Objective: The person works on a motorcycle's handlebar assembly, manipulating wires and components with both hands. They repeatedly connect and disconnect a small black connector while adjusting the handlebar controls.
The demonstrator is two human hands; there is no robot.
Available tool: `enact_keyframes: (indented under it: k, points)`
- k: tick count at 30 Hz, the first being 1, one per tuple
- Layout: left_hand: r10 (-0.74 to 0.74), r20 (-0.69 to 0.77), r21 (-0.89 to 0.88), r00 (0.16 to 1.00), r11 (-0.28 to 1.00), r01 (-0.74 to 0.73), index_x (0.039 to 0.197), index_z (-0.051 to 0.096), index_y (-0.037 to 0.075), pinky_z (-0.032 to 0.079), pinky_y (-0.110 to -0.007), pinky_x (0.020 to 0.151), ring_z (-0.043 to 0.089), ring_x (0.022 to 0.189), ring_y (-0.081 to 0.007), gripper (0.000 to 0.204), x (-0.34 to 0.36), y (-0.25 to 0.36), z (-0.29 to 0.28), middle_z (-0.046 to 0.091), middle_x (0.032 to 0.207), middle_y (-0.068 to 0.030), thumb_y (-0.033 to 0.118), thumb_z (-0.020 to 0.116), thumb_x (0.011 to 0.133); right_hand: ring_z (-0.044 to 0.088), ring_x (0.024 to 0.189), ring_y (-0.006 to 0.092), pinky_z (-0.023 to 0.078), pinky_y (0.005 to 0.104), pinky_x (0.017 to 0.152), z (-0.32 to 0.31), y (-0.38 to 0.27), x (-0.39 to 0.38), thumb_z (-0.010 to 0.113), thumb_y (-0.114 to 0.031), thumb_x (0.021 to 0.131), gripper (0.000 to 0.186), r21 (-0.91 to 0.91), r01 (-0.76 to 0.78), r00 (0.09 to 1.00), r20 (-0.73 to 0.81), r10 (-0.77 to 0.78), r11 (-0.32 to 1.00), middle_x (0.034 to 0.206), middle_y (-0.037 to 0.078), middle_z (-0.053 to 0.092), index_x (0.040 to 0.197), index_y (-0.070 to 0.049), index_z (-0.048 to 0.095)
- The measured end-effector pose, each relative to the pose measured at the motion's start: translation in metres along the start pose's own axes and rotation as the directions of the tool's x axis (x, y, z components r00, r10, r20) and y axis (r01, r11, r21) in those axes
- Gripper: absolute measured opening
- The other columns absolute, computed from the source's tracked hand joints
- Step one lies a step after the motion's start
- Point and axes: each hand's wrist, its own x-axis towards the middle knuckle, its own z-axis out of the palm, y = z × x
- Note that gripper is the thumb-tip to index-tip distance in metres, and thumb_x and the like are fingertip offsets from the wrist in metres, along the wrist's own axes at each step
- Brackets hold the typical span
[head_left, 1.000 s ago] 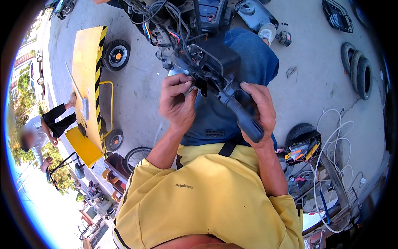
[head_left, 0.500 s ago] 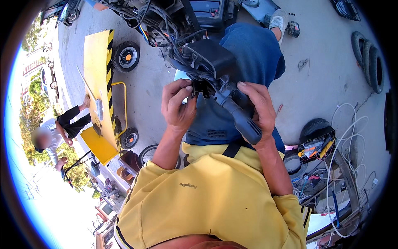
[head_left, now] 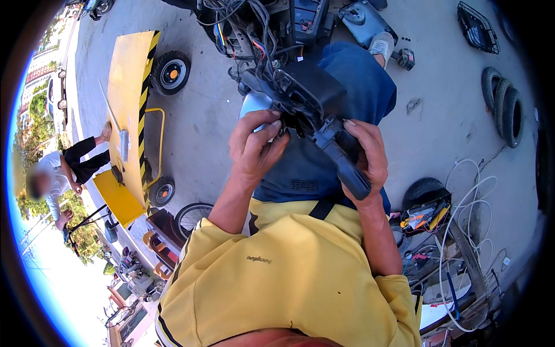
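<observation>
A black handlebar grip [head_left: 352,180] with a brake-lever or switch clamp [head_left: 329,136] points down toward my lap. Behind it sits a black plastic housing [head_left: 321,84], with a thick bundle of dark cables [head_left: 263,46] running up to the opened vehicle front. My left hand [head_left: 254,144] is closed, thumb and fingers pinching a small black part at the cable end, left of the grip; its shape is mostly hidden. My right hand [head_left: 370,159] curls around the grip's right side, its thumb and fingertips near the clamp.
To the left stands a yellow cart [head_left: 124,110] with a striped edge and wheels; a person sits beside it. On the right lie tyres [head_left: 509,113], a black basket [head_left: 478,28], a tool bag [head_left: 426,211] and a white hose [head_left: 448,254]. A battery pack [head_left: 404,59] lies near my foot.
The view has shifted, so the surroundings sit differently. Both hands stay at the handlebar; the left fingers have closed in slightly around the small part, and the grip has moved slightly right and down.
</observation>
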Motion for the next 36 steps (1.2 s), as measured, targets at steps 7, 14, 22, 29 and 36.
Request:
enact_keyframes:
  k: [7, 14, 22, 29, 36]
  points:
    - [-0.280, -0.252, -0.310, 0.926, 0.930, 0.197, 0.100, 0.057, 0.001, 0.061, -0.037, 0.085, 0.069, 0.095, -0.0262, 0.023, -0.026, 0.006, 0.006, 0.064, 0.108, -0.0198, -0.009, 0.075, 0.087, 0.064, 0.117, 0.0294, 0.052, 0.0369, 0.102, 0.007, -0.004, -0.008, 0.077, -0.021, 0.097, 0.052, 0.015, -0.019, 1.000, 0.002, 0.019, 1.000, 0.129, 0.022, 0.063, 0.138, 0.006, 0.060]
    - [-0.387, -0.244, -0.401, 0.889, 0.875, 0.271, 0.102, 0.058, 0.000, 0.060, -0.038, 0.087, 0.069, 0.095, -0.0252, 0.019, -0.043, 0.013, -0.001, 0.063, 0.109, -0.0199, 0.000, 0.076, 0.095, 0.070, 0.108, 0.0318, 0.057, 0.0363, 0.095, 0.014, -0.003, -0.003, 0.079, 0.004, 0.088, 0.045, -0.002, 0.019, 0.996, -0.090, -0.019, 1.000, 0.122, 0.024, 0.068, 0.131, 0.004, 0.065]
    - [-0.480, -0.188, -0.586, 0.857, 0.755, 0.294, 0.106, 0.058, 0.001, 0.059, -0.037, 0.086, 0.069, 0.097, -0.0266, 0.034, -0.059, 0.024, 0.005, 0.064, 0.113, -0.0210, -0.016, 0.072, 0.081, 0.067, 0.114, 0.0311, 0.055, 0.0366, 0.096, 0.013, 0.004, -0.014, 0.077, 0.000, 0.093, 0.043, -0.043, -0.011, 0.996, -0.091, 0.007, 0.999, 0.126, 0.024, 0.066, 0.134, 0.004, 0.062]
    - [-0.412, -0.063, -0.614, 0.909, 0.734, 0.290, 0.113, 0.057, 0.001, 0.065, -0.042, 0.082, 0.070, 0.098, -0.0302, 0.035, -0.056, 0.026, -0.004, 0.058, 0.115, -0.0209, -0.013, 0.072, 0.085, 0.064, 0.110, 0.0243, 0.052, 0.0342, 0.096, 0.011, 0.009, -0.028, 0.081, -0.007, 0.091, 0.052, -0.039, -0.121, 0.981, -0.156, 0.114, 0.992, 0.129, 0.016, 0.063, 0.137, 0.005, 0.059]
    - [-0.423, -0.010, -0.625, 0.906, 0.710, 0.325, 0.117, 0.058, 0.004, 0.067, -0.044, 0.082, 0.070, 0.097, -0.0325, 0.043, -0.048, 0.023, -0.012, 0.054, 0.118, -0.0186, -0.016, 0.074, 0.083, 0.064, 0.116, 0.0217, 0.051, 0.0352, 0.102, 0.007, 0.011, -0.033, 0.084, -0.010, 0.089, 0.061, -0.004, -0.170, 0.965, -0.202, 0.166, 0.985, 0.133, 0.013, 0.066, 0.144, 0.001, 0.060]
